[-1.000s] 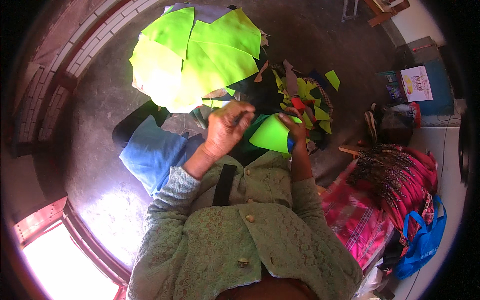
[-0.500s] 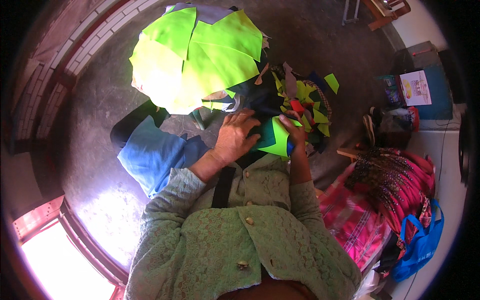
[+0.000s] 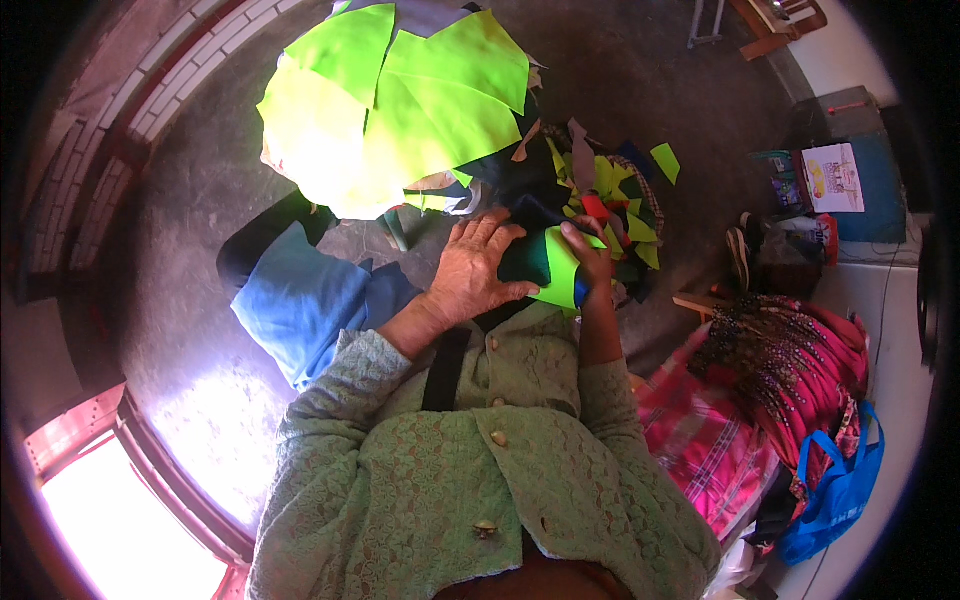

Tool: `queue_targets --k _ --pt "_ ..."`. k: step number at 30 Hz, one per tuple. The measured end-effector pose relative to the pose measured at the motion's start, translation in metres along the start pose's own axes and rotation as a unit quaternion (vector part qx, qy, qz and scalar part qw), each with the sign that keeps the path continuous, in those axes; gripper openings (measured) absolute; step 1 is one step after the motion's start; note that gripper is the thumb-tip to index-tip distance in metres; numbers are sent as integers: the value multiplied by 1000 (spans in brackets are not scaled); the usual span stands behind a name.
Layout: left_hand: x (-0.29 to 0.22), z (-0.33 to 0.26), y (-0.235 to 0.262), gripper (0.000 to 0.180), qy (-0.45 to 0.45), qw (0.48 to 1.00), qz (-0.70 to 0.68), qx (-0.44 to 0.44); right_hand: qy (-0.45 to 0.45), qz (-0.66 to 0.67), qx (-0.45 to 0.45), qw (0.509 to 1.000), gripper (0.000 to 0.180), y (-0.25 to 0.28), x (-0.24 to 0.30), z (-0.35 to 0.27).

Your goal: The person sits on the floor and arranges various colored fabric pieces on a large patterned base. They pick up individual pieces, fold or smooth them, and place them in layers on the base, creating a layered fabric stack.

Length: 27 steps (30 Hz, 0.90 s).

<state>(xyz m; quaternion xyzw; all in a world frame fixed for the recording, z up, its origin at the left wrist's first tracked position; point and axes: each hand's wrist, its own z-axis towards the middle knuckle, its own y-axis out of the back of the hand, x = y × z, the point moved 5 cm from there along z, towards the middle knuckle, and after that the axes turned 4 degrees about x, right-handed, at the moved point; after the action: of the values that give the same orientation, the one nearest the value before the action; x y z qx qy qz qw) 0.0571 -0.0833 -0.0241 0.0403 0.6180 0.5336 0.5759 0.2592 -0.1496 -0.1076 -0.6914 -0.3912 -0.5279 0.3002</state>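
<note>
On my lap lies a dark green piece of cloth [image 3: 527, 259] with a lime-yellow piece of cloth [image 3: 562, 265] along its right side. My right hand [image 3: 592, 256] grips the lime piece from the right, thumb on top; its other fingers are mostly hidden. A bit of blue cloth [image 3: 582, 288] shows under that hand. My left hand [image 3: 477, 267] rests at the left edge of the dark green cloth, fingers apart, with the stretched thumb reaching the lime piece's lower edge. Dark navy cloth [image 3: 535, 211] lies just beyond both hands.
Large lime cloth pieces [image 3: 420, 110] cover a heap ahead. A pile of lime, red and dark scraps [image 3: 625, 205] lies ahead right; one lime scrap [image 3: 665, 163] sits on the floor. Blue cloth [image 3: 300, 300] is at left. Pink checked cloth [image 3: 710, 430] and a blue bag [image 3: 835, 490] are at right.
My left hand has turned slightly, and its thumb now stretches farther right to the lime piece's lower edge. The lime piece lies flatter; my right hand still grips it.
</note>
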Motion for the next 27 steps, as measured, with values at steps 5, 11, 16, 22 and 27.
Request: queue_targets --k 5,11,16,22,27 --pt "-1 1 3 74 22 1000 8 20 -4 3 -13 1000 27 -3 5 -3" --pt "0 -1 -5 65 -15 999 37 3 5 10 -26 1000 29 -6 9 -5" --pt "42 -7 -17 37 122 988 -99 0 7 7 -24 1000 30 -4 5 -4" --pt "62 -14 -8 30 218 950 -169 -144 -3 -5 -27 1000 31 -4 9 -4" --pt "16 -5 11 25 84 980 -48 -171 -5 5 -21 1000 30 -1 4 -4"
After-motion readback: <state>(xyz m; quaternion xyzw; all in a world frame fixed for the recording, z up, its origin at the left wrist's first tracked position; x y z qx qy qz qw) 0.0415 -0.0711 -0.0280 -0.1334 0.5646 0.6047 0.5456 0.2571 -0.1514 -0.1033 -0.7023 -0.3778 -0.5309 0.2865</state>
